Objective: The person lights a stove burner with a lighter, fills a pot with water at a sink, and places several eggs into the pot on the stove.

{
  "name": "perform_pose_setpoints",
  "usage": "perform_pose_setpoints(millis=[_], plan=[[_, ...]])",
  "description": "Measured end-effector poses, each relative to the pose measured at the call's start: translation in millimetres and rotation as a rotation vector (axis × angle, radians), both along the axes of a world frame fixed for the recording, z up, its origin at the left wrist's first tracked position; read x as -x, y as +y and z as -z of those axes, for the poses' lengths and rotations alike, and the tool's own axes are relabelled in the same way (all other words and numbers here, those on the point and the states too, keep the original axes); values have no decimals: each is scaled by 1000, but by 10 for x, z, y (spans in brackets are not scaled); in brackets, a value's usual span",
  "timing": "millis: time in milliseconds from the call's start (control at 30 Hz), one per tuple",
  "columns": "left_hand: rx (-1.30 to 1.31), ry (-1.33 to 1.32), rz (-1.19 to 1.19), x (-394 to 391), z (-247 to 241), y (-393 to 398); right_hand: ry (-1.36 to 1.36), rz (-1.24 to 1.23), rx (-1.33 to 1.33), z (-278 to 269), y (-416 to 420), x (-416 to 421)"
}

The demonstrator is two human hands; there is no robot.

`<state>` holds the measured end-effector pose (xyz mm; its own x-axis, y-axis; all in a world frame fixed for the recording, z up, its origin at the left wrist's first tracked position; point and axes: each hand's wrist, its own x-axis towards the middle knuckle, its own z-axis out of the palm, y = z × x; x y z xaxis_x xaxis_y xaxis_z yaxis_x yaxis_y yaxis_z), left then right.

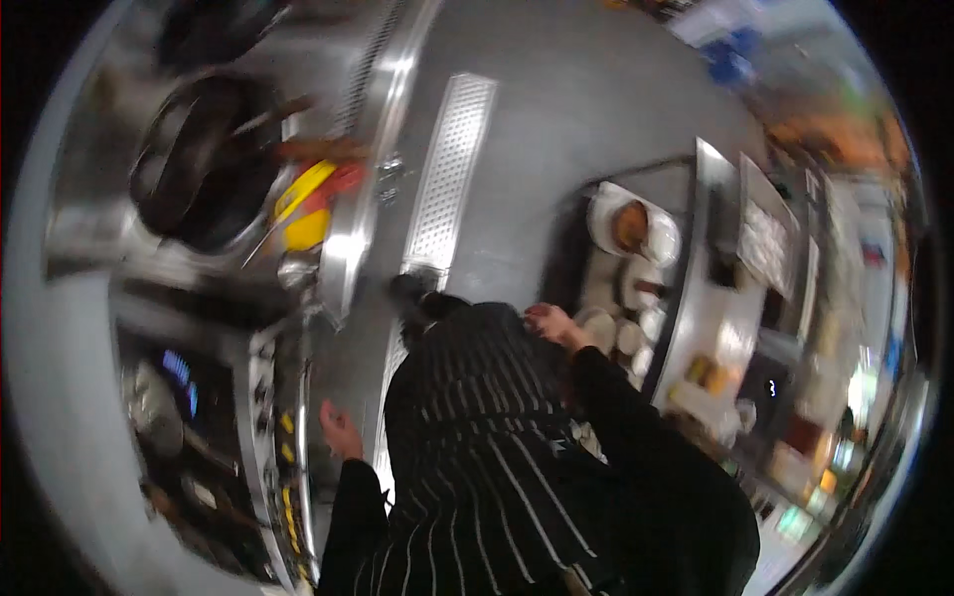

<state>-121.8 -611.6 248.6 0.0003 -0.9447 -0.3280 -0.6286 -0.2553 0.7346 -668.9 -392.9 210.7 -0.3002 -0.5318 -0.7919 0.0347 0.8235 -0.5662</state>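
My left hand (341, 432) hangs beside the striped apron (477, 462), close to the front rail (304, 417) of a cooking range. Its fingers look loosely bent and apart, and I see nothing in it. On the other side, my right hand (553, 325) is held forward of the apron, near a shelf of stacked white dishes (630, 337). Motion blur hides its fingertips, so whether it holds anything is unclear. Both forearms are in black sleeves. A dark shoe (414, 290) shows on the grey floor (574, 112) ahead.
A large dark wok (205, 164) sits on the steel cooking station at left, beside yellow and red items (307, 227). Below it, a pan (153, 410) rests on the range. A perforated metal drain cover (455, 171) runs along the floor. At right, a steel counter (682, 290) carries a tray (768, 231).
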Motion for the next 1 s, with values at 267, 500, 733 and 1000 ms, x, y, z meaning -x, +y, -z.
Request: perform_pose_setpoints(millis=[267,500,733,1000], plan=[[-595,96,454,175,933,-254,-416,529,-225,-736,1462,-1009],[-591,-49,881,670,1082,-454,249,-134,-196,241,2750,-1039],[-325,-205,1314,3590,262,-273,271,927,-131,13,2757,-498],[17,436,1574,7910,-1525,1054,194,1323,-8,-176,3196,-189]])
